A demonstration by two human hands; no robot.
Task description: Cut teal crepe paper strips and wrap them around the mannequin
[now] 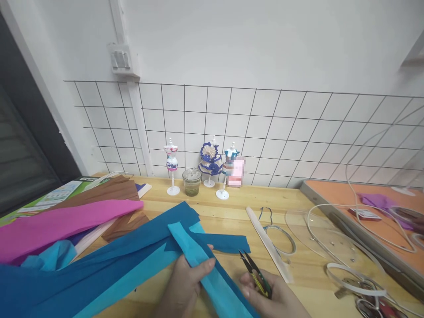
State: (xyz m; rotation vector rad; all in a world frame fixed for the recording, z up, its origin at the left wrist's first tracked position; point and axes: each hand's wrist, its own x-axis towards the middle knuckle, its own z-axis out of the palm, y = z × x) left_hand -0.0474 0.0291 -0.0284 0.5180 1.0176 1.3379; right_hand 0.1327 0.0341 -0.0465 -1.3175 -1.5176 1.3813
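My left hand is closed on a light blue fabric strip, its thumb pressed on top, with dark blue fabric just beneath. The strip runs down toward the bottom edge of the view. In my right hand is a pair of thread snips, blades pointing up and left, tips slightly apart and clear of the cloth. A long dark blue fabric piece stretches across the table to the left. Beyond my left hand a short dark blue strip lies flat. My right fingertips are partly hidden behind the snips.
Pink fabric and brown fabric are piled at left. Small mannequins, one a white dress form, stand by a glass jar at the back. Right of my hands lie a pale strip, rings, cables and an orange board.
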